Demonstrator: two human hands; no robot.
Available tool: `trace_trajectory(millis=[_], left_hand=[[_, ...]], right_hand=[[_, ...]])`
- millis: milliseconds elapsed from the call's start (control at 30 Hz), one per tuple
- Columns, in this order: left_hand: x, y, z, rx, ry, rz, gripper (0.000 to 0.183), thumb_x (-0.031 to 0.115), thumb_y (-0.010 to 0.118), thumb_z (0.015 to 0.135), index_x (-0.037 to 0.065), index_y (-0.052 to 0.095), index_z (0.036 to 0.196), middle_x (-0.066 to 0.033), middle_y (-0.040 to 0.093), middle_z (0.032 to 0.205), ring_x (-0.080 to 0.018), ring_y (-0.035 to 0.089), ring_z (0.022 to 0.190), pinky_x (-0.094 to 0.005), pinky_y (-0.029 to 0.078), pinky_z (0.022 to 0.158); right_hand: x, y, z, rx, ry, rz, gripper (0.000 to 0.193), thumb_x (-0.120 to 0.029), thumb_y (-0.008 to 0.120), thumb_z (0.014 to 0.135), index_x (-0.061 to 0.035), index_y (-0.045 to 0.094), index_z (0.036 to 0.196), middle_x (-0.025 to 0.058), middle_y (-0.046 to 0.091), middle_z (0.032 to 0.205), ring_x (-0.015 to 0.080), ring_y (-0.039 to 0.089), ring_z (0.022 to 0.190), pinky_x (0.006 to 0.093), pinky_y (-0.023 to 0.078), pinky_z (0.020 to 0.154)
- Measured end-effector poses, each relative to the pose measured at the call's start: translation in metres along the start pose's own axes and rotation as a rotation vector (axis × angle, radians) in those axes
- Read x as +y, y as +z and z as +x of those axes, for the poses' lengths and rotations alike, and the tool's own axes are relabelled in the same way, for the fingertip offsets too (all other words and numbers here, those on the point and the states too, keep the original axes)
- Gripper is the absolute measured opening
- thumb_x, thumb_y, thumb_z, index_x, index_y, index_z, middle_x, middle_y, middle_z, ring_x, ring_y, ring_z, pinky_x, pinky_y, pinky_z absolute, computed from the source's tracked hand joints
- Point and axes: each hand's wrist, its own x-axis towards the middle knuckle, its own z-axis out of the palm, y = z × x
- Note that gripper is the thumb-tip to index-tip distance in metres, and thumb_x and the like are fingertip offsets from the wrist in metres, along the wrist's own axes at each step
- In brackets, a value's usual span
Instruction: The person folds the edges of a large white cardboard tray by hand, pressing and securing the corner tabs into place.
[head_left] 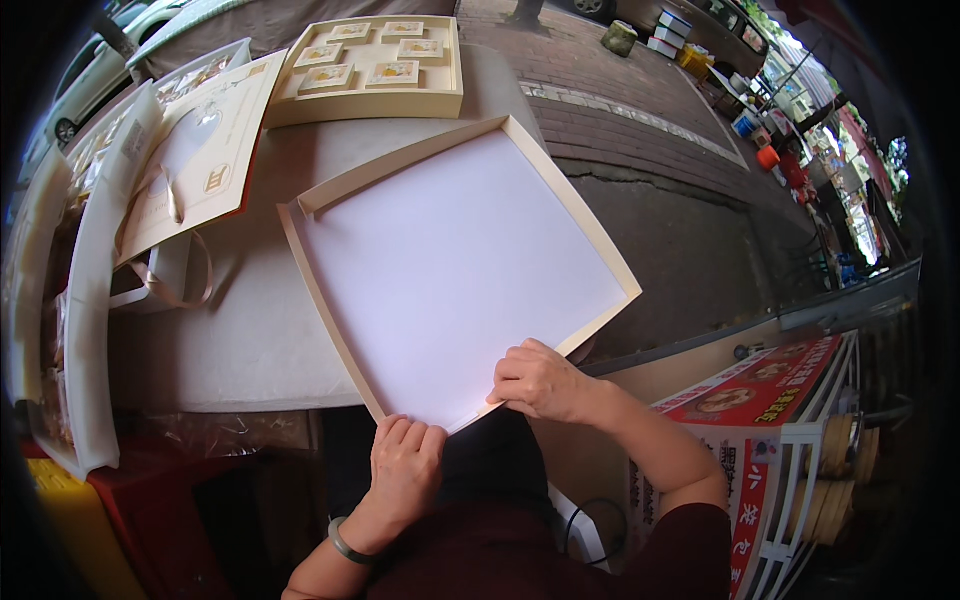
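A shallow square cream cardboard box (pixel 603 320) with a white inside lies tilted towards me at the table's near side, its open face up. My left hand (pixel 405 455) is closed over the rim at its nearest corner. A little to the right, my right hand (pixel 540 382) has its fingers curled over the near wall and pressed into the corner. At the box's left corner the two walls do not quite meet. Beyond it stands another cream box (pixel 370 108) with several small square printed pieces in it.
The grey-covered table (pixel 240 345) carries a cream printed panel (pixel 205 150) with a tassel, leaning by a ribbon loop (pixel 205 275). Long white plastic bins (pixel 100 280) with wrapped packets line the left side. A red sign stand (pixel 740 395) and stacked round steamers (pixel 825 510) are at my right.
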Motion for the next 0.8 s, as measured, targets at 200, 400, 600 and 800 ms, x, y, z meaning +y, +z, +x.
trace_trajectory(millis=[200,400,600,800], left_hand=[[-0.007,-0.008,-0.003,0.005,-0.012,0.009,0.008,-0.001,0.063,0.076,0.005,0.061,0.081,-0.0099,0.056,0.072,-0.0289,0.058,0.074,-0.0427,0.05,0.089],[-0.014,-0.014,-0.005,0.02,-0.013,0.043,0.007,0.0,0.063,0.078,0.005,0.06,0.081,-0.0099,0.055,0.072,-0.0293,0.058,0.073,-0.0433,0.05,0.089],[-0.02,-0.013,0.006,0.07,-0.018,0.065,0.008,-0.001,0.062,0.079,0.005,0.057,0.08,-0.011,0.053,0.071,-0.0304,0.057,0.074,-0.0439,0.049,0.088],[-0.025,-0.01,0.005,0.084,0.012,0.065,0.008,0.0,0.061,0.076,0.006,0.055,0.078,-0.0105,0.052,0.07,-0.03,0.057,0.072,-0.0432,0.049,0.085]], right_hand=[[0.041,-0.048,-0.042,-0.081,0.238,-0.065,0.005,-0.013,0.077,0.08,-0.014,0.072,0.081,-0.0023,0.065,0.083,0.0177,0.061,0.084,0.0328,0.045,0.083],[0.064,-0.083,-0.058,-0.134,0.463,-0.008,0.012,-0.004,0.079,0.077,-0.0032,0.071,0.085,0.0081,0.068,0.082,0.0275,0.066,0.08,0.0356,0.053,0.073],[0.023,-0.036,-0.013,-0.078,0.35,0.145,0.012,-0.005,0.076,0.078,-0.0045,0.066,0.084,0.008,0.068,0.08,0.0282,0.066,0.077,0.0378,0.052,0.069],[-0.015,0.011,0.029,0.048,0.185,0.185,0.015,-0.004,0.076,0.076,-0.0054,0.069,0.089,0.0083,0.068,0.08,0.0278,0.067,0.076,0.0375,0.054,0.07]])
